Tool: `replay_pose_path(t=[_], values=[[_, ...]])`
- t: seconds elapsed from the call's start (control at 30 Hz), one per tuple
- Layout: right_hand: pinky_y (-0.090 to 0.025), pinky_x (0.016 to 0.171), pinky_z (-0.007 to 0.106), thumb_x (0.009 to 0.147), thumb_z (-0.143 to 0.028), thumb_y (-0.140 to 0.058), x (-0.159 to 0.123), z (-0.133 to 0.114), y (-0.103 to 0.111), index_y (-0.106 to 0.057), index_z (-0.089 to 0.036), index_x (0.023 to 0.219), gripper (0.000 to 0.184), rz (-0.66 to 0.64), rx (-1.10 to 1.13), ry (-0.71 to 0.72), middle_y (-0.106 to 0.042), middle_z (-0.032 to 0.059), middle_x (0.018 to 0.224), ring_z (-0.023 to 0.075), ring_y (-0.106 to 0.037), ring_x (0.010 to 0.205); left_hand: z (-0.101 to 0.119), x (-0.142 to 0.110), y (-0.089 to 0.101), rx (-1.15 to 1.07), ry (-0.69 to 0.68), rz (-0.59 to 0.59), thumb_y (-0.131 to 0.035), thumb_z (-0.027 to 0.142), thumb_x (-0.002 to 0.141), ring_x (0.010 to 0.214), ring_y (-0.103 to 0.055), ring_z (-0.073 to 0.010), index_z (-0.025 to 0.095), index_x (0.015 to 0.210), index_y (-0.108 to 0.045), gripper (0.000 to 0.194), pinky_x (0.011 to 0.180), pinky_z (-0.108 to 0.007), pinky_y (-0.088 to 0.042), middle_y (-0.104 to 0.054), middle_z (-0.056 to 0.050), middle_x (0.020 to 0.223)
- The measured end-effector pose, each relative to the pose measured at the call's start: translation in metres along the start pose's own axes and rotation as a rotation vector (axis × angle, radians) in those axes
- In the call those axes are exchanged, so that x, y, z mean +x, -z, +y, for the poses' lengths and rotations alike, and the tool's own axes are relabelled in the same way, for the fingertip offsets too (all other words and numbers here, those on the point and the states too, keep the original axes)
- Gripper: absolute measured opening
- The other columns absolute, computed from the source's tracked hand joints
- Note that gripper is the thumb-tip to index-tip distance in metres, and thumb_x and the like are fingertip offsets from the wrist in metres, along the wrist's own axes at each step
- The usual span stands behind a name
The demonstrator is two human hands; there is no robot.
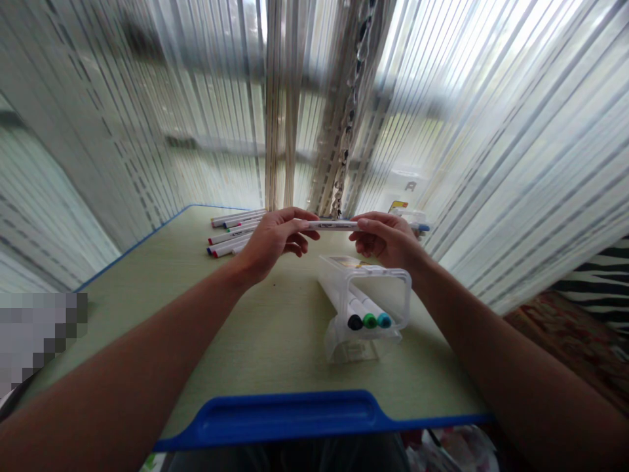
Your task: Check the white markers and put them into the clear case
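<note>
Two hands (270, 241) (394, 241): fingers pinch one white marker (335, 225) at its ends | risk: it may slip down | cause: uneven grip

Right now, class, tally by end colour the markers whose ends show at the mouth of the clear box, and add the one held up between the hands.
Black-ended marker: 1
Green-ended marker: 1
Light-blue-ended marker: 1
White marker between left hand and right hand, end colour hidden: 1
Total: 4
</note>
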State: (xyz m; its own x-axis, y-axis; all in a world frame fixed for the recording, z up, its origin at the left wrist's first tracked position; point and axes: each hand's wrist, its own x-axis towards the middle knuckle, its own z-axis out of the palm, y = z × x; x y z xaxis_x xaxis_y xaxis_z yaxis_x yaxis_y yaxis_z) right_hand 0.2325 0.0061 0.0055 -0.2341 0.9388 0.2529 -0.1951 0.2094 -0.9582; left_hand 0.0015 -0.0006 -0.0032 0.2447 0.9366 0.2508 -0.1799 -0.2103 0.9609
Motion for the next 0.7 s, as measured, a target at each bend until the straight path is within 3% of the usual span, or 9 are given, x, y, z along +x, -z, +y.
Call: replay_pose_path(t=[0.47, 0.7], values=[[-0.044, 0.04, 0.018, 0.069, -0.034, -0.087, -0.0001, 0.002, 0.0013, -0.076, -0.017, 0.087, 0.028, 0.0, -0.038, 0.014, -0.076, 0.0033, 0.069, 0.0095, -0.063, 0.047, 0.0025, -0.0029, -0.0033, 0.107, -0.057, 0.022, -0.073, 0.022, 0.081, 0.053, -0.059, -0.0083, 0.013, 0.097, -0.07, 0.018, 0.052, -0.022, -0.048, -0.072, -0.004, 0.076], [-0.045, 0.041, 0.017, 0.066, -0.032, -0.091, -0.0012, 0.0019, 0.0, -0.076, -0.016, 0.088, 0.031, 0.006, -0.071, 0.042, -0.075, 0.0023, 0.069, 0.0081, -0.063, 0.046, 0.0019, -0.0029, -0.0024, 0.16, -0.108, 0.039, -0.08, 0.027, 0.074, 0.051, -0.057, -0.0085, 0.012, 0.098, -0.071, 0.029, 0.05, -0.022, -0.047, -0.07, -0.002, 0.07]])
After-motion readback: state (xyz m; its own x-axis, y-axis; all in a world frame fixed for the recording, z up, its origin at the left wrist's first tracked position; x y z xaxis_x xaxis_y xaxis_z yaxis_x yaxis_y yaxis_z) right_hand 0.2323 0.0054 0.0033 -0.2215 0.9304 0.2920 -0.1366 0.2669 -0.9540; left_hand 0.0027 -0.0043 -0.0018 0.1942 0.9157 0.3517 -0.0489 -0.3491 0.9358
